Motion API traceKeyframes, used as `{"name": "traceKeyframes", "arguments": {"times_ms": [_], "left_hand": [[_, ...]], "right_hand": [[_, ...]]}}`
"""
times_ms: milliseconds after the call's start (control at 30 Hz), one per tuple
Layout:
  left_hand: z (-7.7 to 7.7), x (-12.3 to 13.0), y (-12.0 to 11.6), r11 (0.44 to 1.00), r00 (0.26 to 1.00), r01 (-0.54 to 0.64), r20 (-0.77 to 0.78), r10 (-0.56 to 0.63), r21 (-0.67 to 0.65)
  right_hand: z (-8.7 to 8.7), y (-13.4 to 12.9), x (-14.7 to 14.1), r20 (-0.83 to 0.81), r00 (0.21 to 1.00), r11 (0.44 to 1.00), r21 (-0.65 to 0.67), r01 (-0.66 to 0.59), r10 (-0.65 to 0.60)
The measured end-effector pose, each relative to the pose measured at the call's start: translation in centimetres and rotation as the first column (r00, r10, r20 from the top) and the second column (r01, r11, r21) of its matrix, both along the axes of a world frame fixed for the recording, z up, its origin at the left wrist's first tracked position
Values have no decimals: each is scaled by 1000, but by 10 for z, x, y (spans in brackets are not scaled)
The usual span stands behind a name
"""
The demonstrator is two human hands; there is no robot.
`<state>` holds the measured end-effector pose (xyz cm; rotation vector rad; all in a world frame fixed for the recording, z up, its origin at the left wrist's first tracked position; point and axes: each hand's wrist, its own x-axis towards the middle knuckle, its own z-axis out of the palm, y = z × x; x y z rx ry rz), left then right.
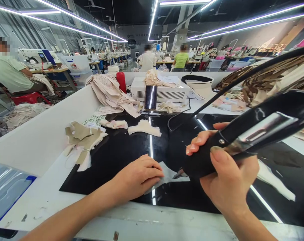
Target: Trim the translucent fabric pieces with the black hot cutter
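Note:
My right hand (pixel 224 167) is wrapped round a black corded handheld tool (pixel 244 134) with a silver lever on its side. The tool points down to the left, and its metal tip (pixel 180 174) meets a small thin white fabric piece (pixel 167 172) lying on the glossy black board (pixel 111 167). On the left end of that piece, my left hand (pixel 142 175) presses with its fingers bent and together, pinning it down. The fingertips partly cover the fabric. Behind my right hand, another white fabric piece (pixel 275 180) lies on the board.
Tied olive and white fabric pieces (pixel 85 135) lie at left; a cream piece (pixel 145 128) lies farther back. A phone (pixel 151 97) leans on a vented white box (pixel 164 92). The tool's black cable (pixel 222 88) arcs across the right. People sit at sewing machines beyond.

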<state>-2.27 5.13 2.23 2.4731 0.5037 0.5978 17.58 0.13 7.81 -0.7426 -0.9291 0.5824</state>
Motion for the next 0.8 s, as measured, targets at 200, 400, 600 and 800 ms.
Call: {"name": "traceKeyframes", "arguments": {"times_ms": [200, 400, 600, 800], "left_hand": [[5, 0, 0, 999, 999, 26, -45, -27, -35], [6, 1, -1, 999, 998, 23, -64, -26, -44], [6, 0, 0, 998, 997, 9, -73, -13, -57], [5, -2, 2, 998, 997, 7, -71, -12, -68]], "right_hand": [[-8, 0, -14, 15, 996, 995, -30, -92, 92], [-11, -4, -11, 36, 991, 992, -13, -128, 129], [-13, -7, -10, 55, 991, 993, -9, -121, 122], [-10, -4, -10, 65, 994, 997, -14, -82, 83]]}}
